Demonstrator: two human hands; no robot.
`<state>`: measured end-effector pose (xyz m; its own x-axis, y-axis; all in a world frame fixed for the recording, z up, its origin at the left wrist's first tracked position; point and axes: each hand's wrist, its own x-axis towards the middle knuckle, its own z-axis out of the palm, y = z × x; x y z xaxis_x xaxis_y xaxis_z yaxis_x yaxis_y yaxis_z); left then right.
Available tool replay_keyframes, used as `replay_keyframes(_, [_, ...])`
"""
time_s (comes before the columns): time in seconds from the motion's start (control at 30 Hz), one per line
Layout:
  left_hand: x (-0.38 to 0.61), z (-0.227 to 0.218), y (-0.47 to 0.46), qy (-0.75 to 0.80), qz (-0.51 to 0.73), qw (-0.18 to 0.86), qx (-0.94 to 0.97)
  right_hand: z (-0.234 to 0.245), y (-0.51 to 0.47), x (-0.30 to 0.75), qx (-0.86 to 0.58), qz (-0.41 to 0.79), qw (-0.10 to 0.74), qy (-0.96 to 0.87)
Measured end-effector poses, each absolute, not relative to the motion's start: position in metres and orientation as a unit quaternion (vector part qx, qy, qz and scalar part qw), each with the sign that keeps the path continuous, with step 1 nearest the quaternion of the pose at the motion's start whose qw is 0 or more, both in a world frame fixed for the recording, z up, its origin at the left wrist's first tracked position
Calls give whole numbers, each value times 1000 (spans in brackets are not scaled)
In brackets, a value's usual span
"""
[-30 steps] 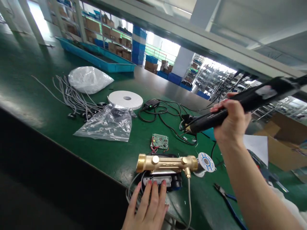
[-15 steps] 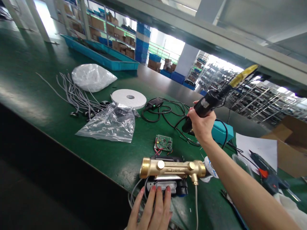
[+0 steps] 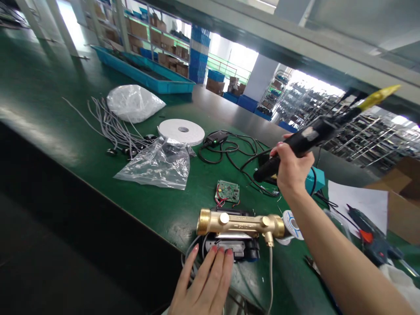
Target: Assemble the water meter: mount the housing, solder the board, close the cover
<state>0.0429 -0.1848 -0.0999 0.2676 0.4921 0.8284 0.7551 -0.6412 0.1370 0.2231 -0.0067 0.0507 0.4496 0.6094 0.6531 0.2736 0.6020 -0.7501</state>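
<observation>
**Left hand** (image 3: 205, 284): open and flat, fingers close together, fingertips resting on the black housing (image 3: 244, 249) at the desk's (image 3: 82, 131) near edge.

**Brass pipe** (image 3: 239, 223): on its side atop the housing, along the near edge. A grey lead (image 3: 271, 271) drops from its stub over that edge.

**Right hand** (image 3: 292, 168): closed around a black tool (image 3: 305, 140), raised over mid-desk. The tool's dark end points down-left toward the cables (image 3: 229, 151), its yellow end up-right.

**Board** (image 3: 227, 191): flat, between pipe and cables, apart from both hands.

**Also present**: bag (image 3: 157, 164), tape roll (image 3: 181, 130) and wires (image 3: 111, 129), toward the far left.

**Handling note** (a judgement): flat pressure on the housing should stop the pipe rolling. The tool's dark end is best held clear of the cables and of the left fingers, with its cord slack.
</observation>
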Motion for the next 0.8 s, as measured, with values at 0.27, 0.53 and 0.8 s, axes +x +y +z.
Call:
replay_keyframes(0.27, [42,-88,-194,-427,-432,82,-790,113,-78,225,-305,254,818,-416])
replay_keyframes(0.53, [45,-69,-194,-435,-425,95,-788,117,-144,216,-307,348,779,-422])
replay_keyframes(0.8, [45,-64,-195,-439,-430,78,-785,101,-155,200,-349,369,757,-410])
